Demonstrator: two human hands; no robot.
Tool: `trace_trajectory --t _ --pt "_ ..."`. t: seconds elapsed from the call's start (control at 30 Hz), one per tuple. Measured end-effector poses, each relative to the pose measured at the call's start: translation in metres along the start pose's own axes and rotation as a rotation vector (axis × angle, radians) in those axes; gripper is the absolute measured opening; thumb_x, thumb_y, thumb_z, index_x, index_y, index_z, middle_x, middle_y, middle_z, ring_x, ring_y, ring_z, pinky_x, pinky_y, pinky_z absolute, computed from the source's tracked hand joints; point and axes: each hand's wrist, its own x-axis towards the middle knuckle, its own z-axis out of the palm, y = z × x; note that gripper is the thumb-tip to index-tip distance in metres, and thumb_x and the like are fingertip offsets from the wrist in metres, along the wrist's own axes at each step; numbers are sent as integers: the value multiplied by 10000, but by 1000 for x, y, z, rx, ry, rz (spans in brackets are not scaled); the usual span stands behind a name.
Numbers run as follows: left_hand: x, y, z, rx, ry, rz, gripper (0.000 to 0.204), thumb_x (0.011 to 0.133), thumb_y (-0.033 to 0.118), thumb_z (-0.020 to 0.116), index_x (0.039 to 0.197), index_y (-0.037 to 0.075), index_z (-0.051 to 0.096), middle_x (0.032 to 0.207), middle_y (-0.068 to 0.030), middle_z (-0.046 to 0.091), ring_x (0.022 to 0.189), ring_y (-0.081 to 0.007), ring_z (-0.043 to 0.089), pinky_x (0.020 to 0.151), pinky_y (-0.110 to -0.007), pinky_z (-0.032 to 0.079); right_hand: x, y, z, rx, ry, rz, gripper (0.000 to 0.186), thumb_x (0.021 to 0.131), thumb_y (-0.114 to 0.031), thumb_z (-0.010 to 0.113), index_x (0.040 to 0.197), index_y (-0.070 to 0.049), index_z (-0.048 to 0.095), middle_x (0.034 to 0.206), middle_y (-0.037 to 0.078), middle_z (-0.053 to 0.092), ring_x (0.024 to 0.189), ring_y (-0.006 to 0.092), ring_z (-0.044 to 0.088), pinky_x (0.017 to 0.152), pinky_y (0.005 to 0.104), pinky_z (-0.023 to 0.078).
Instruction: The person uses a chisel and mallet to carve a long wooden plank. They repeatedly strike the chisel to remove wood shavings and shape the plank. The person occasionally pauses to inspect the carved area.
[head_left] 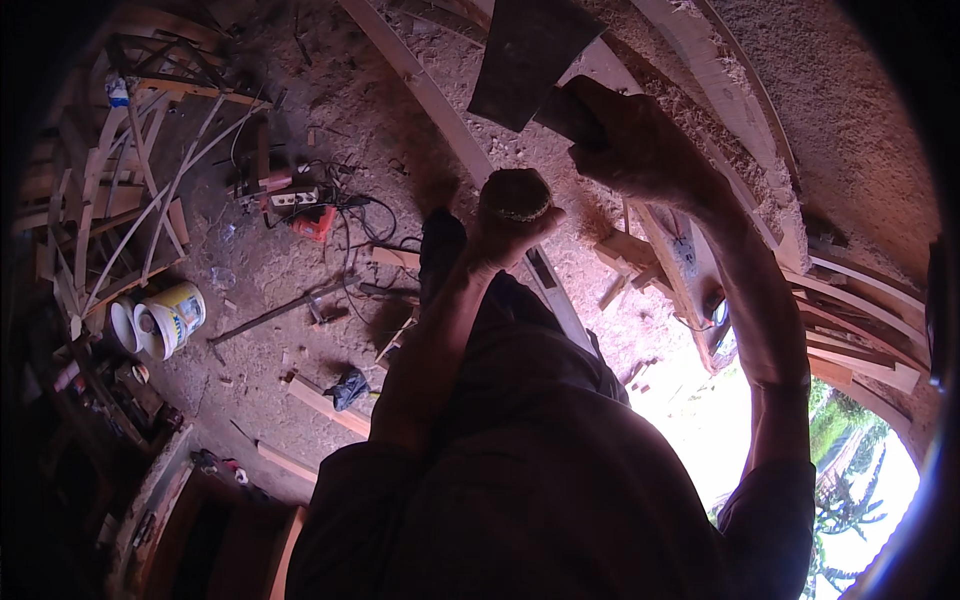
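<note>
My left hand point(508, 235) is closed around an upright piece of wood point(517, 192), whose rough, round end faces up. To its upper right, my right hand point(640, 145) is wrapped round a short dark handle. Joined to that handle is a dark, flat head that flares toward the top of the view, so it looks like a hatchet point(535, 60). This head is beyond the wood's end and apart from it. Both tool and wood are in deep shade, and the wood's lower part is hidden by my hand.
Long planks point(430, 90) cross the dusty floor ahead. A power strip point(295, 198), tangled cables point(350, 203) and a red tool point(314, 223) lie left of me. Farther left are white buckets point(170, 320) and a wooden frame point(150, 190). Stacked boards point(860, 345) stand at right.
</note>
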Motion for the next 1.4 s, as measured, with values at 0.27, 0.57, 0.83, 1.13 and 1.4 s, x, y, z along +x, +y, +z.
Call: trace_trajectory --t 0.27,0.57,0.83,1.13,1.4 --pt "17 -8 -12 -93 359 -15 184 822 65 750 760 67 576 666 46 569 551 -44 539 499 -277 438 9 -13 15 34 -78 -13 345 778 -81 665 1090 -17 531 734 227 648 681 392 693 593 477 538" --pt "22 -22 -13 -142 417 47 208 849 -69 699 759 66 568 649 -5 566 492 -95 507 461 -270 424 58 -53 -4 -253 15 -240 341 817 -89 709 1100 -47 526 728 189 674 710 360 722 606 455 586" --pt "11 -24 -3 -293 405 -75 197 871 -55 700 845 78 557 691 12 517 500 -96 485 477 -279 426 63 -36 9 -536 -236 -370 241 926 -135 647 1151 -112 565 785 150 697 770 316 745 667 463 604" --pt "19 -25 -5 -307 419 -113 194 858 -46 679 796 78 544 667 15 546 514 -78 516 442 -252 418 101 -51 -13 -694 12 -238 308 862 -136 690 1156 -82 618 896 142 719 835 315 725 649 428 596" --pt "20 -39 -12 -356 414 -147 184 825 -17 720 833 76 562 716 5 558 484 -93 487 434 -271 432 97 -45 -30 -488 -145 -164 317 859 -90 683 1155 -73 569 831 185 718 799 349 745 694 483 601"
